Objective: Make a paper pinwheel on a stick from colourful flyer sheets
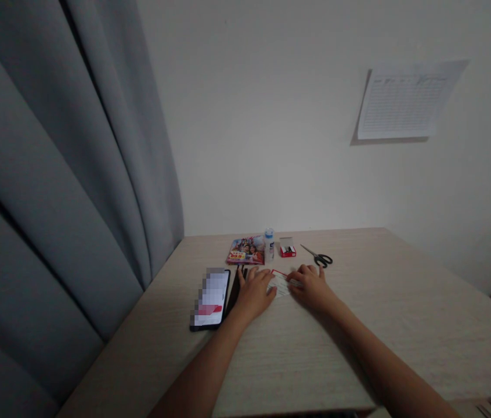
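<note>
A small white slip of printed paper [281, 284] with a red edge along its far side lies on the table between my two hands. My left hand [254, 291] rests palm down at the paper's left side, fingers spread and thumb on or beside it. From the other side, my right hand [312, 285] reaches over the paper's right part with bent fingers apart, the fingertips touching it. Partly under my left hand runs a dark, narrow strip-like thing [233, 290]. Just left of that lies a phone [210, 299] with its screen lit and partly pixelated.
Behind my hands are a colourful printed packet or booklet [248, 251], a small clear bottle with a blue cap [269, 245], an opened red box [288, 249] and black-handled scissors [318, 256]. Grey curtains [97, 145] hang at the left table edge. A printed sheet [404, 104] is on the wall.
</note>
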`<act>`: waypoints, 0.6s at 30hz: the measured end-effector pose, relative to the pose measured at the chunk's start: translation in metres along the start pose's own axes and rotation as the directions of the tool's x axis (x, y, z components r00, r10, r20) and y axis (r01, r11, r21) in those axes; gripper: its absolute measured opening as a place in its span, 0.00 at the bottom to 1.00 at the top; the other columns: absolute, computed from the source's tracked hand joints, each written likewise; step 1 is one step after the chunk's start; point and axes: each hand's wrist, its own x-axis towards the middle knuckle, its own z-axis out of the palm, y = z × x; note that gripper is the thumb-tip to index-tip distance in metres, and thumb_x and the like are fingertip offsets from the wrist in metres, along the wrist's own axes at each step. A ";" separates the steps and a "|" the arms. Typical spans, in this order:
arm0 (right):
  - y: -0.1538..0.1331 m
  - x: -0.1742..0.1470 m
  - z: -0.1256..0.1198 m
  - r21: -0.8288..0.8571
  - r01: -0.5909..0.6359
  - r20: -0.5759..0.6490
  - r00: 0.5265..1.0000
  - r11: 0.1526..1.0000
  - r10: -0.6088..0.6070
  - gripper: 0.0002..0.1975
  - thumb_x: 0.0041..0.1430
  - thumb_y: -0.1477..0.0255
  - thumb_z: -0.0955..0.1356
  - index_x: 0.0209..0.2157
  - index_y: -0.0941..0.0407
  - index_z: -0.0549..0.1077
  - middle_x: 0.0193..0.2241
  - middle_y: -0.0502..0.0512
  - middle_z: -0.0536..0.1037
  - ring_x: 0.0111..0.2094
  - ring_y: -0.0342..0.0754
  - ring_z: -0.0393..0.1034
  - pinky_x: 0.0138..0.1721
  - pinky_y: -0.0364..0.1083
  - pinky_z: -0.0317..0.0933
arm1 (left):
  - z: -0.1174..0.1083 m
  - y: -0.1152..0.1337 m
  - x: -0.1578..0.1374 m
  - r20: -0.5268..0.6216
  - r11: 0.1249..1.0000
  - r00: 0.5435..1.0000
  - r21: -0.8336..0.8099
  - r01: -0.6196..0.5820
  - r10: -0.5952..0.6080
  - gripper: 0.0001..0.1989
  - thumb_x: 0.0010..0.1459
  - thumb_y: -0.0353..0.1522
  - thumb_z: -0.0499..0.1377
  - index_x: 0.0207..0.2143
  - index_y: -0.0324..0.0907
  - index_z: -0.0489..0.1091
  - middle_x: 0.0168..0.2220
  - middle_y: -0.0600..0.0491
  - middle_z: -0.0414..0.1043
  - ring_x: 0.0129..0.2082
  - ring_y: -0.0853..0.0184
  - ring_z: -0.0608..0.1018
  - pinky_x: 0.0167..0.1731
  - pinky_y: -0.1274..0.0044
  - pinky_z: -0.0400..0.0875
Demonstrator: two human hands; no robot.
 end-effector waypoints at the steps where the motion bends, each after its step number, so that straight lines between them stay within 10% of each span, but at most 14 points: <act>1: 0.000 0.000 0.000 0.001 -0.001 0.000 1.000 1.000 0.001 0.15 0.63 0.63 0.65 0.50 0.46 0.75 0.48 0.59 0.73 0.56 0.60 0.61 0.62 0.71 0.35 | 0.000 0.000 0.000 -0.001 1.000 1.000 0.003 -0.001 0.001 0.21 0.65 0.40 0.55 0.59 0.51 0.66 0.63 0.52 0.67 0.66 0.51 0.59 0.64 0.40 0.30; 18: 0.003 0.003 0.004 -0.012 -0.013 0.006 1.000 1.000 0.013 0.16 0.62 0.57 0.68 0.49 0.48 0.75 0.50 0.60 0.72 0.57 0.61 0.60 0.62 0.70 0.37 | -0.001 -0.001 0.000 0.073 0.998 0.997 0.054 -0.030 0.026 0.26 0.67 0.46 0.50 0.65 0.55 0.61 0.67 0.54 0.61 0.68 0.50 0.57 0.65 0.44 0.26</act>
